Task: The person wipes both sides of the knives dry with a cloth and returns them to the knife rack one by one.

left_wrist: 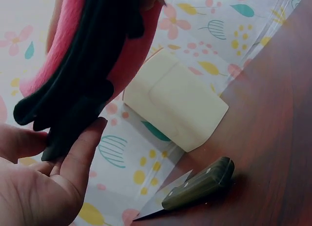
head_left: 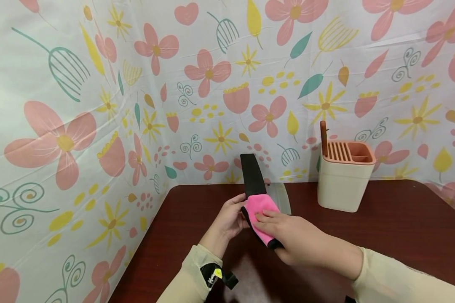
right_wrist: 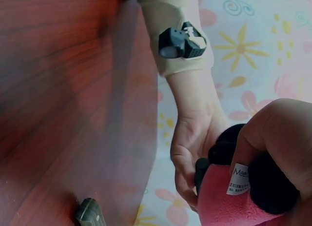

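A pink cloth (head_left: 264,204) with black edging is folded around a long, flat black thing (head_left: 253,174), whose far part sticks out of the cloth. Its kind cannot be told. My left hand (head_left: 229,219) pinches this black thing between thumb and fingers, at the cloth's left side. Over the cloth lies my right hand (head_left: 303,240), gripping it, with fingers on top and the thumb at the black edging. In the right wrist view a white label (right_wrist: 239,179) shows on the cloth. Beyond the hands, a knife (left_wrist: 197,184) with a dark riveted handle lies on the table.
A cream holder (head_left: 343,187) with a slotted pink top stands at the table's back right, and a brown handle (head_left: 323,139) rises from it. The dark red-brown table (head_left: 402,235) meets a flower-patterned sheet (head_left: 212,105) behind and at the left.
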Motion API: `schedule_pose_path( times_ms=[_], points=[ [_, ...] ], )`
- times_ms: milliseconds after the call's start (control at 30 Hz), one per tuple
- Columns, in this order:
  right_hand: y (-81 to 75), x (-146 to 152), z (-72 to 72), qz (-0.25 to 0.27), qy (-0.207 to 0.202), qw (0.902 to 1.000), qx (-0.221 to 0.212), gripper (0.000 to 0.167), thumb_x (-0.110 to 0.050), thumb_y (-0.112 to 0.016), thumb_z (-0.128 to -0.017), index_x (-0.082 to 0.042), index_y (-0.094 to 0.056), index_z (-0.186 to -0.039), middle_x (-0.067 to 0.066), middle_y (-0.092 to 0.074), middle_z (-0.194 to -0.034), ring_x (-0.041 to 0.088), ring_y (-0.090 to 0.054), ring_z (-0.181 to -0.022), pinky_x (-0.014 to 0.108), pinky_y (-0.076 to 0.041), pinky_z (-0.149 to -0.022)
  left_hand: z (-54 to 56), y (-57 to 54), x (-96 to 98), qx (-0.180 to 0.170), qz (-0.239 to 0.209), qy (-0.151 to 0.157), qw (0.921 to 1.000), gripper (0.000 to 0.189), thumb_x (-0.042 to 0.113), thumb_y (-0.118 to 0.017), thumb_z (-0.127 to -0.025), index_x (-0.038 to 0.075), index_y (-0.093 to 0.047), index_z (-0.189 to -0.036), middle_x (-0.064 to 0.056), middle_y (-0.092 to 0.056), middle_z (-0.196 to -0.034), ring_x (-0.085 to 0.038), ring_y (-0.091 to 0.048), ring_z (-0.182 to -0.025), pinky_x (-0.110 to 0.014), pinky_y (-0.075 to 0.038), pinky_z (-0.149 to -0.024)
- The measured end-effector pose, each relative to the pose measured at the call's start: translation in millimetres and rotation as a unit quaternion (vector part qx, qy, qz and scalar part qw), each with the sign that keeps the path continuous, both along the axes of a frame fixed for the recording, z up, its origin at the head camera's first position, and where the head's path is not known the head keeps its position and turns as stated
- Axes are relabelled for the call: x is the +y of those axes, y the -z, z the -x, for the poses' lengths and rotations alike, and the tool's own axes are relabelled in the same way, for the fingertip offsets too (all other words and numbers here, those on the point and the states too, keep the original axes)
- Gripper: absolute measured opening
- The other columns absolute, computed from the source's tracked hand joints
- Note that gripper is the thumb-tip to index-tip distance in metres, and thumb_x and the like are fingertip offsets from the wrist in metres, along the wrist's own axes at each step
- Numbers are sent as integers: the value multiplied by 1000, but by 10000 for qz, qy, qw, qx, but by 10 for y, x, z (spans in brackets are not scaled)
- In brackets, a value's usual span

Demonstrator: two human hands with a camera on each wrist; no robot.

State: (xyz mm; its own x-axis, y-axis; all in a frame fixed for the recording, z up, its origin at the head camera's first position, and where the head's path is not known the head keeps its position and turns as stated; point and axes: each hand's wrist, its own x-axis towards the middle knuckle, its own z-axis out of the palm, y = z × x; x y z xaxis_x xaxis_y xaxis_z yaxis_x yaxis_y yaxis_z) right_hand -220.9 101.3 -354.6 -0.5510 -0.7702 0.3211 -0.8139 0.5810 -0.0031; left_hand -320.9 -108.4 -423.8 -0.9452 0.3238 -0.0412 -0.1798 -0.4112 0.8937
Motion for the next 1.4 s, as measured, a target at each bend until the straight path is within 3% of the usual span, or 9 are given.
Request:
schedule_pose_path(
  times_ms=[133, 267, 400, 533, 700, 833, 967, 1233, 1400],
  points=[
    [-10, 99, -48, 231, -124, 9997, 4, 61, -4, -75, -76, -12, -67, -136, 2, -66, -142, 24, -62, -134, 47, -55, -103, 17, 15, -7, -37, -7, -14, 10000, 41, 11, -50, -107, 5, -51, -147, 2, -72, -100, -9, -71, -78, -29, -61, -59],
    [-30, 249, -64, 958, -169, 9952, -132, 63, 2, -72, -73, -15, -69, -134, -3, -70, -135, 18, -68, -125, 45, -58, -99, 26, 15, -28, -45, -95, 7, 9999, 39, 14, -50, -108, 8, -53, -147, 0, -72, -107, -11, -73, -82, -31, -62, -63],
    [-57, 435, -55, 1886, -184, 9806, -493, 67, 8, -73, -71, -19, -70, -132, -10, -73, -127, 6, -71, -110, 26, -58, -92, 19, -20, -44, 98, -204, -36, 9997, 43, 17, -46, -110, 8, -46, -153, -2, -66, -115, -13, -73, -89, -31, -63, -71],
    [-54, 615, -11, 2438, -83, 9668, -766, 68, 13, -72, -72, -22, -70, -130, -13, -75, -115, -1, -66, -94, 13, -49, -79, 15, -55, -41, 186, -210, -181, 9994, 46, 21, -40, -112, 11, -39, -157, -1, -60, -118, -12, -67, -90, -30, -61, -75],
    [-11, 804, 74, 2654, 468, 9585, -929, 68, 12, -70, -74, -24, -69, -131, -13, -74, -107, 2, -58, -85, 18, -44, -73, 23, -42, -5, 195, -230, -288, 9991, 45, 27, -35, -114, 9, -38, -155, 0, -57, -111, -10, -58, -82, -24, -54, -64],
    [21, 897, 129, 2848, 794, 9498, -1024, 65, 11, -70, -76, -23, -69, -132, -10, -71, -101, 4, -56, -83, 19, -42, -72, 12, -9, 32, 143, -341, -236, 9990, 37, 29, -33, -114, 8, -47, -142, 1, -55, -101, -9, -52, -72, -21, -46, -56],
    [23, 931, 159, 3001, 886, 9439, -1057, 63, 11, -68, -78, -22, -69, -131, -7, -70, -101, 5, -55, -79, 20, -42, -68, -13, 11, 52, 141, -358, -227, 9990, 30, 29, -35, -114, 8, -51, -128, 0, -53, -92, -8, -48, -64, -20, -40, -50],
    [8, 968, 202, 3100, 1011, 9387, -1123, 60, 9, -69, -78, -22, -71, -129, -8, -70, -90, 2, -53, -62, 22, -42, -59, -52, 10, 43, 4, 190, -795, 9967, 42, 38, -54, -107, -2, -59, -120, -1, -55, -78, -7, -50, -52, -19, -43, -45],
    [14, 992, 211, 3187, 934, 9352, -1232, 58, 10, -69, -80, -21, -70, -130, -6, -70, -92, 3, -53, -62, 22, -42, -58, -57, 14, 35, -328, 348, -670, 9966, 41, 44, -49, -107, 6, -60, -99, 3, -49, -67, -6, -43, -46, -18, -37, -41]
  ],
)
